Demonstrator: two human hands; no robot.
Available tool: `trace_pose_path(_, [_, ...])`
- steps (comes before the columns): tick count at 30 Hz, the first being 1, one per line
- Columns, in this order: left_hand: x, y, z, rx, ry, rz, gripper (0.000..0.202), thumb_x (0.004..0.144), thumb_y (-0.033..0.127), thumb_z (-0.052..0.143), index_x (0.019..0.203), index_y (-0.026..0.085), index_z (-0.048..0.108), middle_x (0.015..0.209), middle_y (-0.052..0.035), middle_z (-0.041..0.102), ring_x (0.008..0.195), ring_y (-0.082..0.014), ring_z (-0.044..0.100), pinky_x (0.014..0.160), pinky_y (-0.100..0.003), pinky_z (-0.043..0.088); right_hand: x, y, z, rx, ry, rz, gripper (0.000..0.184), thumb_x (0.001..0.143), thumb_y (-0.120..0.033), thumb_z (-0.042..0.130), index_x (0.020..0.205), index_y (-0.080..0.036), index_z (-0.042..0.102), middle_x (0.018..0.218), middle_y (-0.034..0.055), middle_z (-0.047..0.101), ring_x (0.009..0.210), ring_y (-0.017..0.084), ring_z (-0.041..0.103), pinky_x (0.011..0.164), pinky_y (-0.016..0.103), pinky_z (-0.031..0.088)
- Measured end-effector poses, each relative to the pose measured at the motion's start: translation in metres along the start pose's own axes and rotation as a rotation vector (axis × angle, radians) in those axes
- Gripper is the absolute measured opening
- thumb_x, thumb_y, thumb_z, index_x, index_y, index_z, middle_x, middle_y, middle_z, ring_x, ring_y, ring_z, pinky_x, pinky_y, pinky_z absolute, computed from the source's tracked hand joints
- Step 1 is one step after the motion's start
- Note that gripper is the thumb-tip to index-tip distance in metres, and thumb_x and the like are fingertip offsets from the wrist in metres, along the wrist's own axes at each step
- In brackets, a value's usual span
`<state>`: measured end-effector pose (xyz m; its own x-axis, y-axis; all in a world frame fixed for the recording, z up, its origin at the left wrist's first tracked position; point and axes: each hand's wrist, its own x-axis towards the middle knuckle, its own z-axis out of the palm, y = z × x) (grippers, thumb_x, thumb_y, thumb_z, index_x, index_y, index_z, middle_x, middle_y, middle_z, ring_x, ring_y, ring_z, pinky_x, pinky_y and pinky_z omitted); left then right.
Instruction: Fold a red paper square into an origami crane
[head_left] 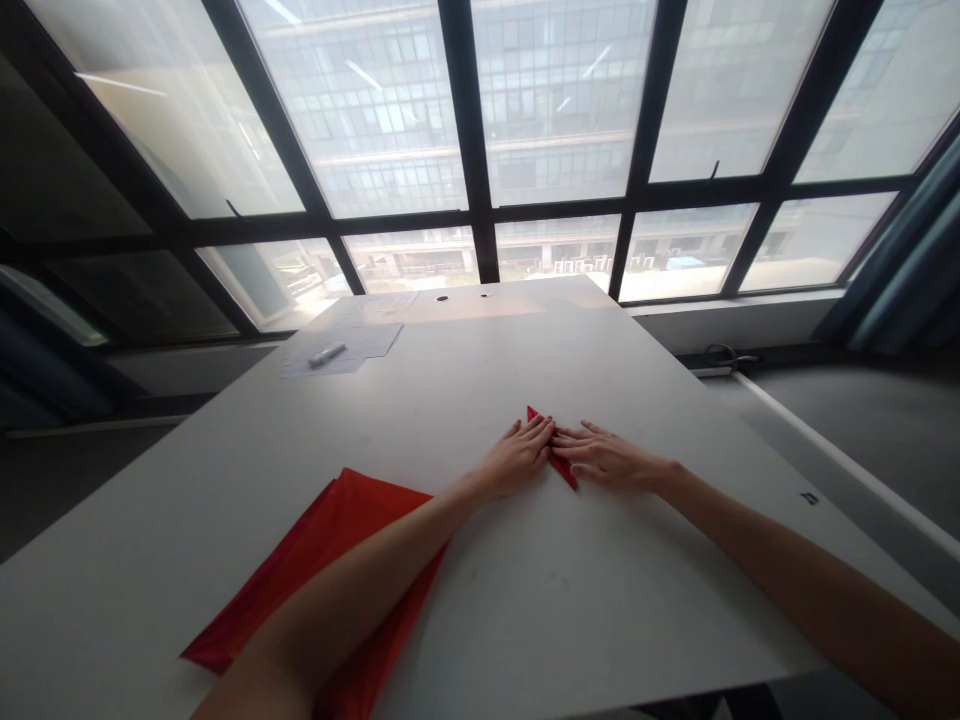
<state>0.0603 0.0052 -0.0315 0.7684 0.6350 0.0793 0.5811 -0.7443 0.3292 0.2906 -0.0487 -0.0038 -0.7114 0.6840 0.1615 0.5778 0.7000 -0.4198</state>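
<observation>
A small folded piece of red paper [561, 468] lies on the white table [525, 600], mostly covered by my two hands. My left hand [517, 455] rests flat on its left side, fingers stretched out and pressing down. My right hand [607, 460] lies flat on its right side, fingers extended toward the left hand so the fingertips nearly meet. Only the paper's far tip and near corner show between the hands.
A stack of red paper sheets [330, 570] lies under my left forearm at the near left. At the far left of the table sit white sheets [352, 345] with a marker [326, 353]. Large windows stand behind the table; the table's right edge drops to the floor.
</observation>
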Motion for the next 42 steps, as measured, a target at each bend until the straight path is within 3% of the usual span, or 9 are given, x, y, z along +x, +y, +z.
trace_pose_path(7, [-0.001,0.002,0.003,0.032,0.045,-0.020,0.078,0.097,0.052,0.035,0.157,0.015,0.002,0.162,-0.0128,0.010,0.151,-0.0231,0.011,0.122,-0.042,0.008,0.008,0.006,0.020,-0.068,0.143,0.052,0.054,0.091,-0.024,0.058,0.143,-0.032,0.048,0.153,0.0062,0.041,0.144,0.026,0.034,0.117,0.056,0.021])
trace_pose_path(11, [-0.002,0.003,0.003,0.087,0.033,-0.028,0.079,0.097,0.059,0.031,0.156,0.010,0.013,0.162,-0.0155,0.009,0.151,-0.0250,0.005,0.122,-0.042,0.005,0.007,0.009,0.022,-0.080,0.112,0.083,0.056,0.096,-0.026,0.049,0.150,-0.031,0.036,0.157,0.0062,0.033,0.148,0.027,0.024,0.117,0.057,0.020])
trace_pose_path(14, [-0.001,0.003,0.002,0.106,0.017,-0.035,0.079,0.097,0.061,0.027,0.156,0.010,0.015,0.162,-0.0168,0.009,0.151,-0.0261,0.006,0.121,-0.043,0.005,0.007,0.011,0.022,-0.056,0.116,0.063,0.047,0.098,-0.027,0.046,0.145,-0.033,0.046,0.155,0.0040,0.038,0.147,0.027,0.027,0.117,0.056,0.022])
trace_pose_path(18, [-0.002,0.005,-0.002,0.118,0.000,0.008,0.073,0.099,0.059,0.028,0.156,0.014,0.017,0.161,-0.0158,0.015,0.151,-0.0258,0.008,0.121,-0.045,0.004,0.010,0.016,0.022,0.012,0.403,0.122,0.035,0.098,-0.029,0.047,0.129,-0.029,0.064,0.136,0.0062,0.061,0.134,0.025,0.049,0.113,0.049,0.037])
trace_pose_path(21, [-0.004,0.009,-0.007,0.092,-0.027,0.101,0.066,0.100,0.054,0.028,0.156,0.020,0.019,0.161,-0.0127,0.019,0.151,-0.0246,0.014,0.121,-0.048,0.001,0.013,0.022,0.025,0.001,0.551,0.207,0.038,0.099,-0.030,0.044,0.131,-0.024,0.063,0.135,0.0084,0.062,0.132,0.025,0.051,0.113,0.048,0.039])
trace_pose_path(29, [-0.010,0.016,-0.019,-0.051,-0.077,0.253,0.066,0.098,0.047,0.043,0.156,0.027,0.019,0.159,-0.0086,0.025,0.149,-0.0236,0.021,0.122,-0.049,-0.001,0.014,0.034,0.030,-0.005,0.343,0.261,0.049,0.102,-0.034,0.033,0.150,-0.023,0.039,0.152,0.0088,0.042,0.145,0.027,0.031,0.117,0.055,0.027])
trace_pose_path(32, [-0.013,0.018,-0.024,-0.089,-0.097,0.327,0.060,0.099,0.045,0.042,0.154,0.029,0.025,0.158,-0.0070,0.029,0.149,-0.0231,0.022,0.122,-0.046,0.000,0.013,0.036,0.025,0.023,0.396,0.267,0.050,0.104,-0.039,0.028,0.148,-0.020,0.042,0.152,0.0115,0.043,0.145,0.027,0.031,0.116,0.053,0.029])
trace_pose_path(37, [-0.013,0.020,-0.029,-0.090,-0.151,0.378,0.058,0.100,0.047,0.039,0.154,0.032,0.024,0.160,-0.0028,0.025,0.150,-0.0215,0.018,0.122,-0.044,-0.004,0.013,0.035,0.025,-0.141,0.186,0.261,0.049,0.104,-0.042,0.023,0.139,-0.027,0.055,0.158,0.0073,0.033,0.149,0.032,0.018,0.115,0.066,0.012])
trace_pose_path(42, [-0.011,0.019,-0.028,-0.053,-0.175,0.363,0.053,0.104,0.044,0.029,0.155,0.032,0.020,0.160,0.0002,0.023,0.150,-0.0182,0.014,0.122,-0.043,-0.004,0.013,0.035,0.032,-0.233,0.207,0.371,0.048,0.104,-0.040,0.024,0.142,-0.029,0.051,0.161,0.0084,0.026,0.149,0.033,0.015,0.113,0.069,0.008])
